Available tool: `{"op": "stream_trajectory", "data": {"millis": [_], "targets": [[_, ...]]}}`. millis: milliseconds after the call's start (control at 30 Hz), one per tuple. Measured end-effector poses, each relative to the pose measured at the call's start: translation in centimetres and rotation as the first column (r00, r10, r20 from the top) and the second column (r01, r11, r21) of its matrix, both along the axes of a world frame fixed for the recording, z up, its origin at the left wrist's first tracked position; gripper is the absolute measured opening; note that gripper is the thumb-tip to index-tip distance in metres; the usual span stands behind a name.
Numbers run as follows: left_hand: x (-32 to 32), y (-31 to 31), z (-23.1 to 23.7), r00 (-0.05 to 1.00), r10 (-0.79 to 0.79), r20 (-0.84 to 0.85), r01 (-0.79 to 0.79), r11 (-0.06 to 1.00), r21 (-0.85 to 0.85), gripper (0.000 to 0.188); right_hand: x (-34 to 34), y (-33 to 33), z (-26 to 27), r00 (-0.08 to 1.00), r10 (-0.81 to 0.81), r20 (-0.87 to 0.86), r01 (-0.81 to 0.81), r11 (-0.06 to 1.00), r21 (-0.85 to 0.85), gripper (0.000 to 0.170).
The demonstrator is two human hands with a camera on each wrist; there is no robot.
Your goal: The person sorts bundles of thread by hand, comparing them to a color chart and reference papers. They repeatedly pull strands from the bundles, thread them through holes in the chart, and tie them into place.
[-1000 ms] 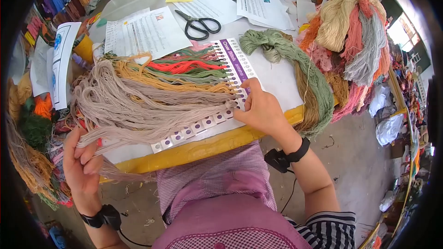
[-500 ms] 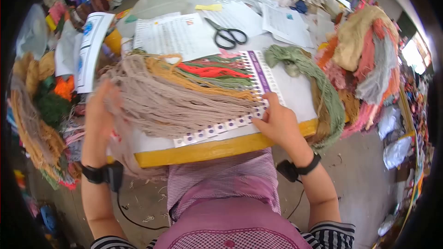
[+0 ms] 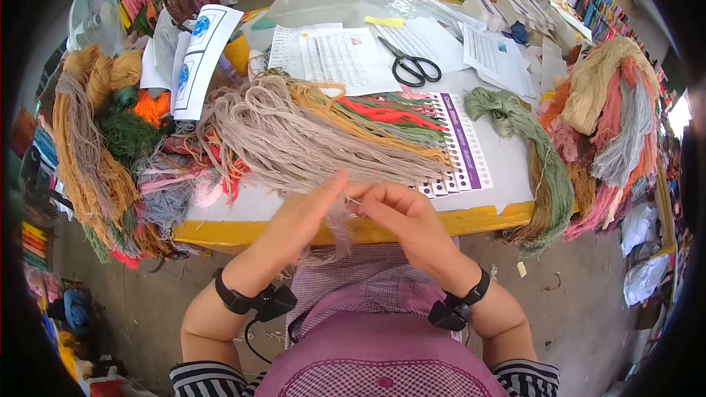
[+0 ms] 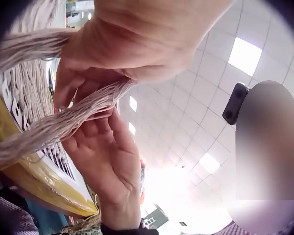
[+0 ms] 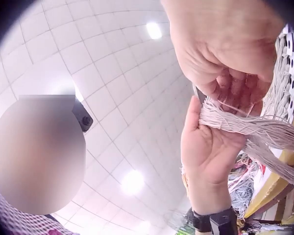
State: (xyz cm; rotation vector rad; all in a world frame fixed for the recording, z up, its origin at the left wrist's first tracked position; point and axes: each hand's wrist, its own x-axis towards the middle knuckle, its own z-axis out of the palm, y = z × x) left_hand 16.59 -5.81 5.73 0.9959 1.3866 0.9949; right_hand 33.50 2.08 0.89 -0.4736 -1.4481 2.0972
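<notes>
Over the table's front edge, my left hand (image 3: 303, 215) holds a hank of greyish-mauve thread (image 3: 338, 229), its loose strands hanging down. In the right wrist view the thread's gathered end lies across that palm by the thumb. My right hand (image 3: 408, 219) is close beside it, fingers curled, pinching fine strands at the end of the hank. Behind both hands, a purple-and-white punched thread card (image 3: 471, 154) lies on the table, with grey, yellow, green and red threads (image 3: 316, 132) looped through its holes and spread leftward. More punched cards show beneath its front edge.
Black-handled scissors (image 3: 415, 70) lie on printed sheets (image 3: 342, 62) behind the threads. A green skein (image 3: 540, 154) drapes over the table's right edge. Heaps of coloured yarn flank both sides, and a yellow edge (image 3: 485, 218) runs along the table front.
My left hand has come from the left end of the threads to the front middle, bringing a hank of grey thread. My right hand has left the card and met it there.
</notes>
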Motion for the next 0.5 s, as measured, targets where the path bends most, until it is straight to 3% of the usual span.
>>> {"op": "stream_trajectory", "data": {"millis": [33,100,200,367,433,500], "targets": [[-0.4,-0.1,-0.2,1.000,0.004,-0.001,-0.004,1.000,0.001,0.071,0.1,-0.1,0.2,0.996,-0.012,-0.085,0.007,0.998,-0.068,0.015],[-1.1,-0.1,-1.1,0.985,0.029,0.172,-0.032,0.999,0.018,0.067,0.3,0.2,-0.5,0.998,0.008,-0.060,-0.011,0.998,-0.055,0.015],[-0.4,-0.2,-1.5,0.958,0.109,0.264,-0.136,0.987,0.087,0.063,-0.1,-0.2,0.1,1.000,-0.002,-0.031,0.000,0.998,-0.056,0.015],[0.3,-0.1,-1.3,0.957,0.088,0.276,-0.102,0.994,0.035,0.048,-0.9,-0.5,-0.7,0.996,0.024,0.086,-0.017,0.997,-0.076,0.013],[-0.1,-0.4,-1.5,0.940,0.099,0.326,-0.117,0.992,0.037,0.043,-0.9,-0.5,-0.8,0.998,-0.028,-0.048,0.022,0.994,-0.109,0.014],[-1.3,-1.0,-1.6,0.991,0.120,-0.064,-0.108,0.982,0.157,0.032,-0.4,-0.4,-1.0,0.997,-0.068,-0.020,0.066,0.994,-0.087,0.014]]}}
